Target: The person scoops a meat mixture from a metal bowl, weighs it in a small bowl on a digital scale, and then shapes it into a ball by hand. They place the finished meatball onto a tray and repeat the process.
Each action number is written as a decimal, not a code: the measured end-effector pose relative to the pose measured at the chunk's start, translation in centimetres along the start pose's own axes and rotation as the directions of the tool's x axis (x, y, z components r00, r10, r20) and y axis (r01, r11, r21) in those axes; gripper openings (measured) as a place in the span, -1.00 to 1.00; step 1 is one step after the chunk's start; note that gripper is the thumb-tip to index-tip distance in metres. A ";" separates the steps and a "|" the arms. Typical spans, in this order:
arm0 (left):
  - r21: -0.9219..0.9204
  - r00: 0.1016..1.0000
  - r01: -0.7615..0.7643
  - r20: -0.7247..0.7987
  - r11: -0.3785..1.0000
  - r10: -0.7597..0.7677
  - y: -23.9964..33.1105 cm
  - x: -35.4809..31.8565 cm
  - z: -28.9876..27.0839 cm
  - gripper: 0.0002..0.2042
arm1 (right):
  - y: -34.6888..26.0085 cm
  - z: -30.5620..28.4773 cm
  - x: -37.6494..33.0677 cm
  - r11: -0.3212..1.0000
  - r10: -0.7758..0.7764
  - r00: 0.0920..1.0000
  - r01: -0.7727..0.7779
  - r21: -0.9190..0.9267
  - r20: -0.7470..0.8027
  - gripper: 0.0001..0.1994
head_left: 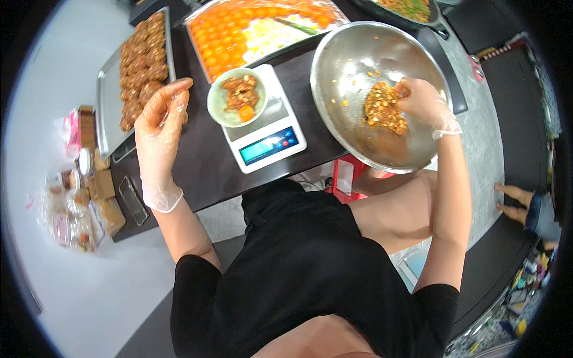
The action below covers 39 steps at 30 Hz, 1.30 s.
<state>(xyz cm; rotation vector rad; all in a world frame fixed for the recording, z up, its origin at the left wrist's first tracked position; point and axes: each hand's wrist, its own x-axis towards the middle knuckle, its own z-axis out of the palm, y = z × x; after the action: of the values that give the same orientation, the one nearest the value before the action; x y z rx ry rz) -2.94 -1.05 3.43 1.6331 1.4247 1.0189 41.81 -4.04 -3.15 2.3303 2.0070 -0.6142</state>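
My right hand [422,106], in a clear glove, reaches into a large steel mixing bowl [334,128]. Its fingers are closed on the edge of a sticky brown mixture with nut-like bits [382,110]. My left hand [160,122], gloved and greasy, is raised between a tray of balls and a small bowl. Its fingers extend loosely to the right, with nothing visible in them. On a white digital scale [267,134] with a lit display sits the pale green bowl [216,110]. A lump of the mixture [241,92] and an orange ball [246,113], resembling an egg yolk, lie inside.
The metal tray [107,113] at left bears rows of brown balls [143,65]. Behind the scale, another tray holds orange balls [224,39] and pale cubes [268,37] under plastic film. A pan [412,12] stands far right. Jars and bags [77,203] sit left; another person's legs [516,203] show right.
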 end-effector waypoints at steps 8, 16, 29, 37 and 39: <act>-0.077 0.964 -0.197 0.168 0.977 0.208 1.6 0.5 9.5 -0.83 | -1.1 0.9 0.8 0.998 -0.025 0.999 0.022 -0.062 -0.036 -0.73; -0.047 0.957 -0.182 0.223 0.982 0.188 1.8 0.0 10.6 -0.84 | 2.5 -0.3 1.5 0.795 0.013 0.984 -0.117 0.595 0.176 -0.86; -0.092 0.993 0.006 0.115 0.996 0.005 1.1 0.1 7.3 -0.83 | 1.3 -3.2 -0.7 0.729 0.066 0.985 -0.158 0.666 0.162 -0.87; -0.084 0.999 -0.044 -0.019 0.996 0.042 -1.4 -0.2 3.8 -0.73 | 3.1 -2.6 1.7 0.856 0.202 0.971 -0.239 0.458 0.130 -0.91; -0.098 0.999 -0.017 -0.047 0.995 0.012 -1.5 -0.5 2.9 -0.72 | 2.3 -2.1 2.4 0.910 0.248 0.960 -0.277 0.310 0.128 -0.92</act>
<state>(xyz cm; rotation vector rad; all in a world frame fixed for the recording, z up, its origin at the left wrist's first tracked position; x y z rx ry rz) -0.97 -1.43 0.79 1.5600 1.3724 1.1247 44.90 -1.69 -2.44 2.6356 1.6153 -1.0766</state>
